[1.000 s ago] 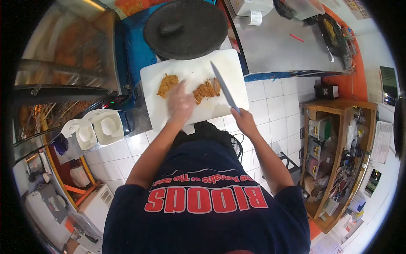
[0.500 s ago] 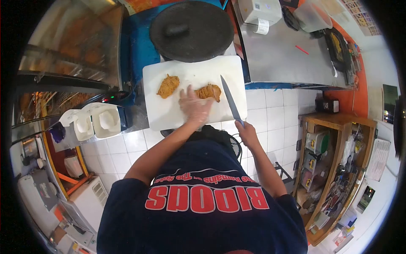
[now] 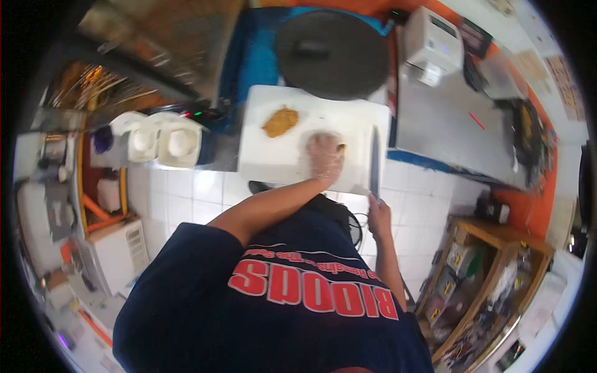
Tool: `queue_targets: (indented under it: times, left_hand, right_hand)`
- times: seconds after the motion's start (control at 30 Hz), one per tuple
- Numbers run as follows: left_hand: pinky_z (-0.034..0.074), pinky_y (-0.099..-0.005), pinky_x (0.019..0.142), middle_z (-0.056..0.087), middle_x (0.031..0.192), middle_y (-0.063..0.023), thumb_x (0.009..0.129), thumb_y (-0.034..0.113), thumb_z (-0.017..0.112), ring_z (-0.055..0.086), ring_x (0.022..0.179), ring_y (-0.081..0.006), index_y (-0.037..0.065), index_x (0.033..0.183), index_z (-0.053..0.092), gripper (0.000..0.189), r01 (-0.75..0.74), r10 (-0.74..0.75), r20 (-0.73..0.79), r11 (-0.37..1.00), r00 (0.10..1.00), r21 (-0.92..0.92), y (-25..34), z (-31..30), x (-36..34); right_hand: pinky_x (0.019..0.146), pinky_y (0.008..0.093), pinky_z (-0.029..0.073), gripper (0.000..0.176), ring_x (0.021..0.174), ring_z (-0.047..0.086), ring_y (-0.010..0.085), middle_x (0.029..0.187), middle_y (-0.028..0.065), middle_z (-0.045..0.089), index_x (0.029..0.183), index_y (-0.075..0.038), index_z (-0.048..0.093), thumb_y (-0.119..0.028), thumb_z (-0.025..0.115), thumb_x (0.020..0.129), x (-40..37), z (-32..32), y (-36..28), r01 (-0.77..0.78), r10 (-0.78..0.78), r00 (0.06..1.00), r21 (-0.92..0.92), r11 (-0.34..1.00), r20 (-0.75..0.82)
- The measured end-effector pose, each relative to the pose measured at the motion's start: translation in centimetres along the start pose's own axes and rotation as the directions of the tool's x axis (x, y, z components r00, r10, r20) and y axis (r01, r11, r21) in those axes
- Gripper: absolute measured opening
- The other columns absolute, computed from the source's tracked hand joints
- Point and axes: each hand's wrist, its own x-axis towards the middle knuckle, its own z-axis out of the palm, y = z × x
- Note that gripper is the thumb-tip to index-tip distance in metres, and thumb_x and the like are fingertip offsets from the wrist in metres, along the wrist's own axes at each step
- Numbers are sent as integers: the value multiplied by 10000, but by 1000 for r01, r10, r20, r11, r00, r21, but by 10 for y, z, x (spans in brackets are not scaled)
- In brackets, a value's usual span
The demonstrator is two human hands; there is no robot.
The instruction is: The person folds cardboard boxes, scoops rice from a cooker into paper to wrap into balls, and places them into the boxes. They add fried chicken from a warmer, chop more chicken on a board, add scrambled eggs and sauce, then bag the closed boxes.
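In the head view, the knife (image 3: 375, 155) is over the right side of the white cutting board (image 3: 261, 149), its long axis running almost straight away from the person, tip farthest. The right hand (image 3: 380, 217) closes around its handle near the board's near edge. The left hand (image 3: 325, 158) reaches forward, palm down, over a mostly hidden brown food piece (image 3: 341, 148); blur hides whether its fingers pinch. A golden fried piece (image 3: 280, 121) lies diagonally to the left, apart from it.
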Motion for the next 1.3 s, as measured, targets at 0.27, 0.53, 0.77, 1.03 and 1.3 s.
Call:
queue_targets:
  times: [0.27, 0.53, 0.77, 1.03, 1.3]
  left_hand:
    - [453, -471, 904, 600, 914, -137, 855, 61, 666, 601, 960, -336, 65, 994, 585, 161, -233, 146, -228, 875, 963, -425, -55, -44, 14]
    - [571, -389, 852, 615, 954, -82, 902, 96, 707, 663, 868, -274, 80, 997, 580, 159, 266, -114, 269, -45, 956, -963, -140, -116, -5]
    - [580, -393, 876, 639, 1048, -88, 891, 149, 724, 646, 1014, -253, 25, 1153, 602, 315, 96, -449, 425, -591, 786, -801, -271, -206, -6]
    - [497, -242, 846, 674, 1006, -64, 877, 286, 773, 626, 867, -143, -35, 1393, 533, 654, 488, -563, 14, 703, 826, -517, -293, -267, 48]
    - [499, -452, 907, 659, 1162, -167, 847, 121, 573, 629, 1051, -363, 43, 1134, 653, 308, 197, -162, -199, 965, 967, 171, -237, -254, 26]
  right_hand:
    - [303, 264, 257, 412, 343, 352, 69, 535, -52, 406, 796, -163, 455, -486, 586, 1015, 17, 4, -22, -31, 28, 999, 154, 988, 21]
    - [313, 250, 254, 366, 358, 338, 56, 531, -63, 369, 801, -140, 475, -409, 590, 1021, 10, 18, -46, -30, 23, 999, 231, 973, 31]
    - [287, 257, 239, 404, 326, 338, 71, 528, -39, 388, 791, -152, 443, -461, 570, 1017, 1, 29, -42, -55, 48, 998, 263, 963, 33]
    - [292, 259, 235, 412, 331, 327, 68, 527, -45, 383, 803, -151, 452, -481, 574, 1017, -6, 45, -39, -56, 56, 998, 228, 972, 6]
    - [422, 260, 345, 453, 472, 413, 73, 586, -26, 450, 874, -56, 592, -459, 500, 1058, -7, 84, -50, 292, -286, 947, -27, 956, 146]
